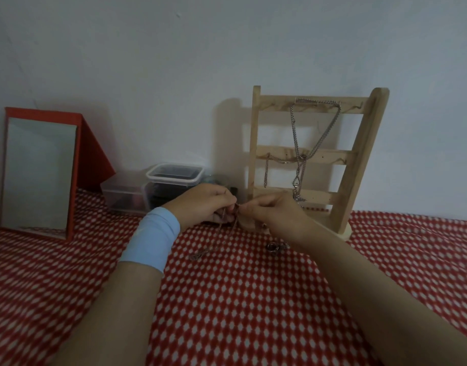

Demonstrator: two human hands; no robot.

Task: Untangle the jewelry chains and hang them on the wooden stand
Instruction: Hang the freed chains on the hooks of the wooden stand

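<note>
A thin metal chain (218, 235) hangs from between my two hands down to the red patterned cloth, ending in a small pendant. My left hand (203, 204), with a light blue band at the wrist, pinches the chain's top. My right hand (273, 211) pinches the same chain right beside it, fingertips nearly touching. Behind them stands the wooden stand (356, 159) with slotted rails. A long silver chain (295, 138) hangs from its top rail and a shorter chain (266, 170) from its middle rail. A small ring clasp piece (273, 247) lies on the cloth under my right wrist.
A red-framed mirror (39, 173) leans against the wall at the left. Clear plastic boxes (171, 180) with dark contents sit behind my left hand. The red and white cloth (240, 299) covers the table, with the white wall close behind the stand.
</note>
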